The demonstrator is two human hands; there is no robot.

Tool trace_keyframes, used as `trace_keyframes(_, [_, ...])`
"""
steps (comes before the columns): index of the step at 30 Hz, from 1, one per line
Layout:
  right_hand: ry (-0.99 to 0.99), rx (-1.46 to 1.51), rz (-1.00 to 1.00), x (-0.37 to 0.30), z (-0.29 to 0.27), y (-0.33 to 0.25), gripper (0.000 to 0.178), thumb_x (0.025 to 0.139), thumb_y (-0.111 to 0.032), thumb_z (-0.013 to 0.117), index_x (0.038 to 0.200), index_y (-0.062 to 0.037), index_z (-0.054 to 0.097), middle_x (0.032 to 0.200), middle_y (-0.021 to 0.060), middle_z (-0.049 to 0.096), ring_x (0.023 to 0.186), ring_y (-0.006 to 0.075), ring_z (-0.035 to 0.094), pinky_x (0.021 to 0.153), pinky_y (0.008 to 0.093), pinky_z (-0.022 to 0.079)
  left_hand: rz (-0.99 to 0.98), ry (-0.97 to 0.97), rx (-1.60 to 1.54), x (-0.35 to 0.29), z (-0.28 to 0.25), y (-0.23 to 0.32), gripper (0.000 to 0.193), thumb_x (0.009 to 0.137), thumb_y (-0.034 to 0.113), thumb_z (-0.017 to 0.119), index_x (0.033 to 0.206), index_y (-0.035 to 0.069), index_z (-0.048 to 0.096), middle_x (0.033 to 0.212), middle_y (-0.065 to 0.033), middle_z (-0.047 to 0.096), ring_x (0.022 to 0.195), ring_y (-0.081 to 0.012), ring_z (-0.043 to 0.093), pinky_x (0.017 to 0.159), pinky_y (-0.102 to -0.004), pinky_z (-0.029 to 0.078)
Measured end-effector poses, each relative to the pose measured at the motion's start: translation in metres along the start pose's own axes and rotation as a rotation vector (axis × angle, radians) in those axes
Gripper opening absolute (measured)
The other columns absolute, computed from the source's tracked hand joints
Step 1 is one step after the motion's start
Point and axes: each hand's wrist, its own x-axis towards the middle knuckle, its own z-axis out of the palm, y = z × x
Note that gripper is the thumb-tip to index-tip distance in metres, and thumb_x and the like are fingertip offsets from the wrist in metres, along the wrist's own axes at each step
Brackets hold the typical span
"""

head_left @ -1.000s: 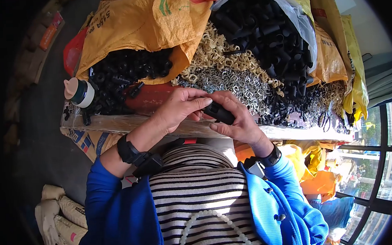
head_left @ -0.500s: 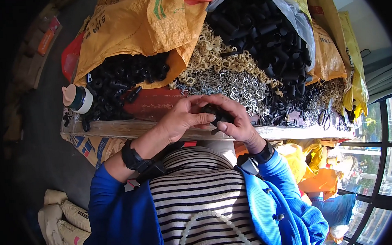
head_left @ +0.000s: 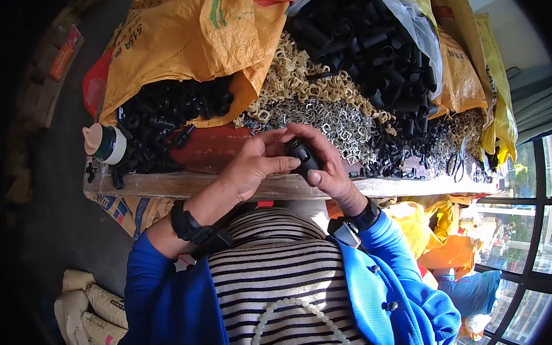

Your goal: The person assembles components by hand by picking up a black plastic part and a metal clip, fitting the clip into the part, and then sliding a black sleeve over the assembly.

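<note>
Two hands meet over the near edge of a cluttered workbench, and between them sits one small black plastic part. Far to the left on the bench lies a bottle with a pink cap and a dark green band, next to a heap of black fittings spilling from under a yellow woven sack. The left hand, a dark watch on its wrist, is curled with thumb and fingertips pressed onto the black part from the left. The part is held just above the bench edge, in front of a red surface. The right hand wraps around the part from the other side, fingers arched over the top and thumb below, so both hands grip it together. Behind them spread cream-coloured clips and grey metal clips, then a grey sack of black tubes. Further right lie small black pieces and a pair of scissors near the bench end.
</note>
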Motion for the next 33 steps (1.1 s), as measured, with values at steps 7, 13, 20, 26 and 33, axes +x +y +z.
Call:
trace_keyframes(7, [0.063, 0.21, 0.118, -0.005, 0.0, -0.001, 0.078, 0.063, -0.051, 0.057, 0.116, 0.0014, 0.036, 0.101, 0.0108, 0.047, 0.095, 0.0195, 0.045, 0.085, 0.0303, 0.034, -0.058, 0.015, 0.045, -0.003, -0.004, -0.003, 0.054, 0.07, 0.007, 0.063, 0.115, 0.0, 0.034, 0.086, -0.0078, 0.056, 0.071, -0.0106, 0.053, 0.063, -0.021, 0.045])
trace_keyframes(13, [0.223, 0.384, 0.058, -0.034, -0.043, 0.009, 0.073, 0.07, -0.055, 0.049, 0.114, 0.0012, 0.037, 0.101, 0.0101, 0.048, 0.096, 0.0216, 0.046, 0.081, 0.0298, 0.038, -0.083, 0.055, 0.126, -0.006, -0.023, 0.004, 0.044, 0.077, 0.009, 0.055, 0.116, 0.002, 0.036, 0.088, -0.0064, 0.056, 0.074, -0.0091, 0.053, 0.062, -0.0187, 0.044])
trace_keyframes(20, [0.743, 0.34, 0.065, -0.155, -0.12, 0.002, 0.062, 0.078, -0.049, 0.042, 0.114, 0.0019, 0.04, 0.103, 0.0113, 0.049, 0.101, 0.024, 0.045, 0.075, 0.0296, 0.043, -0.004, 0.245, 0.187, -0.027, -0.075, 0.023, 0.038, 0.079, 0.012, 0.054, 0.112, 0.0, 0.04, 0.086, -0.0079, 0.056, 0.069, -0.0079, 0.052, 0.061, -0.0188, 0.044])
trace_keyframes(26, [1.37, 0.075, 0.27, -0.297, -0.141, -0.019, 0.044, 0.078, -0.038, 0.051, 0.1, -0.0002, 0.05, 0.082, 0.0078, 0.057, 0.069, 0.0138, 0.056, 0.052, 0.0206, 0.044, 0.117, 0.417, 0.308, -0.04, -0.113, 0.041, 0.033, 0.079, 0.011, 0.053, 0.109, 0.001, 0.045, 0.087, -0.0061, 0.057, 0.07, -0.0068, 0.051, 0.061, -0.0173, 0.043])
trace_keyframes(33, [1.674, -0.022, 0.597, -0.381, -0.136, 0.004, 0.032, 0.077, -0.034, 0.055, 0.084, -0.0031, 0.054, 0.07, 0.0042, 0.055, 0.059, 0.0122, 0.052, 0.045, 0.0217, 0.037, 0.196, 0.499, 0.485, -0.04, -0.129, 0.051, 0.033, 0.079, 0.012, 0.053, 0.11, 0.003, 0.045, 0.087, -0.0031, 0.057, 0.07, -0.0052, 0.05, 0.061, -0.0162, 0.041])
